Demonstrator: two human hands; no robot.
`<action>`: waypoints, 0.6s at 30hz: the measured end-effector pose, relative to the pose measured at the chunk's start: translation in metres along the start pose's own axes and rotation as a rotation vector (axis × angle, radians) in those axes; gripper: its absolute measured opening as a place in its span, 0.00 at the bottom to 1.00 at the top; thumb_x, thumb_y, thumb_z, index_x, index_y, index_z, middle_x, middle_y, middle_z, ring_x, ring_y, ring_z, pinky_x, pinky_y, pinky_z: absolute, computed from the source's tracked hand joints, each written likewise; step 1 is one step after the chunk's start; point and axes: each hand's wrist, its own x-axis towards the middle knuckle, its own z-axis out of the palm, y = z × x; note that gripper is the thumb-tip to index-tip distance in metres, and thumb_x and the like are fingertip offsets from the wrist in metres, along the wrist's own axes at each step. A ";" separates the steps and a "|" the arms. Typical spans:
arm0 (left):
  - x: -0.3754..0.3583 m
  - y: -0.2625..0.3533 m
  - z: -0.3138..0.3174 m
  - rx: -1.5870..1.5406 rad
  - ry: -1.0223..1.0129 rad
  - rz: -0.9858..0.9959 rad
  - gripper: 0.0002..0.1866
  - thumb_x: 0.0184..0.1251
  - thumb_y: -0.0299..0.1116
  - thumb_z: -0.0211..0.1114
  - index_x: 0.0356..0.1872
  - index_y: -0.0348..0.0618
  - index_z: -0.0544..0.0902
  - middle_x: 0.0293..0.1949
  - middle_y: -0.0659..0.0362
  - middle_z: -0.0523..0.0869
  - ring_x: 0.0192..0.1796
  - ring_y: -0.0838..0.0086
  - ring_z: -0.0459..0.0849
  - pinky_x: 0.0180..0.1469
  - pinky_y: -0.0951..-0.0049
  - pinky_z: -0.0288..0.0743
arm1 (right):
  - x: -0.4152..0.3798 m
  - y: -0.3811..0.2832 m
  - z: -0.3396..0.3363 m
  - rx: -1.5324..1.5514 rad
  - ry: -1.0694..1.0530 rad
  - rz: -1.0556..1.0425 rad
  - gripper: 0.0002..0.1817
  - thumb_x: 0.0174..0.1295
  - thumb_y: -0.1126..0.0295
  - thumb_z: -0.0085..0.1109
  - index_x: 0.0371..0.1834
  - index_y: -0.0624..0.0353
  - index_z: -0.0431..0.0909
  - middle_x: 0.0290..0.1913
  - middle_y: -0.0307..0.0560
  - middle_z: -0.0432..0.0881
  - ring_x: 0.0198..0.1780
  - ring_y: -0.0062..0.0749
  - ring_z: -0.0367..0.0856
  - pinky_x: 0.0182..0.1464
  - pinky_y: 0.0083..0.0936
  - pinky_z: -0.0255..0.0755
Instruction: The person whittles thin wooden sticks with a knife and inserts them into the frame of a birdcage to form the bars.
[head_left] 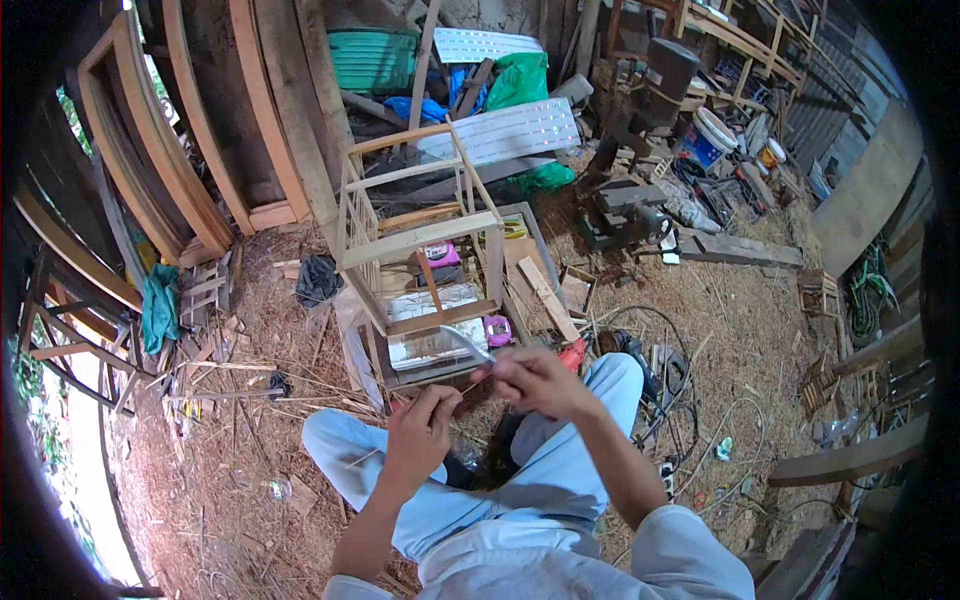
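My right hand (535, 383) grips a knife whose grey blade (466, 345) points up and to the left. My left hand (420, 432) is closed around a thin wooden stick (470, 385), whose end reaches to the blade near my right fingers. Both hands are held above my knees, clad in light blue trousers (560, 470). Just beyond them stands a small cage frame of pale wooden slats (420, 240), set on a low work surface.
Sawdust and shavings cover the ground. Curved wooden frames (170, 150) lean at the left. Cables (690, 400) and a red tool (572, 352) lie to the right of my knee. Machinery (625, 205), planks and clutter fill the back right.
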 end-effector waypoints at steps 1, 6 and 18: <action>-0.004 -0.003 -0.004 0.033 -0.037 -0.005 0.04 0.61 0.23 0.60 0.36 0.41 0.77 0.31 0.52 0.83 0.32 0.55 0.82 0.32 0.63 0.73 | -0.003 -0.005 -0.006 0.007 0.016 0.009 0.15 0.71 0.65 0.46 0.44 0.67 0.78 0.20 0.32 0.67 0.20 0.12 0.61 0.21 0.11 0.53; -0.015 -0.017 -0.010 0.084 -0.076 0.028 0.04 0.60 0.22 0.59 0.36 0.41 0.77 0.30 0.52 0.83 0.32 0.55 0.82 0.31 0.63 0.74 | -0.012 -0.012 -0.039 0.113 0.071 0.126 0.14 0.71 0.66 0.46 0.44 0.65 0.78 0.19 0.31 0.67 0.18 0.12 0.59 0.18 0.12 0.50; 0.017 -0.035 -0.031 0.184 0.045 0.018 0.04 0.60 0.22 0.59 0.36 0.40 0.77 0.31 0.52 0.80 0.32 0.56 0.80 0.35 0.62 0.74 | 0.081 0.123 -0.134 -0.929 0.580 0.003 0.20 0.54 0.72 0.57 0.52 0.64 0.72 0.34 0.54 0.80 0.30 0.43 0.78 0.34 0.34 0.73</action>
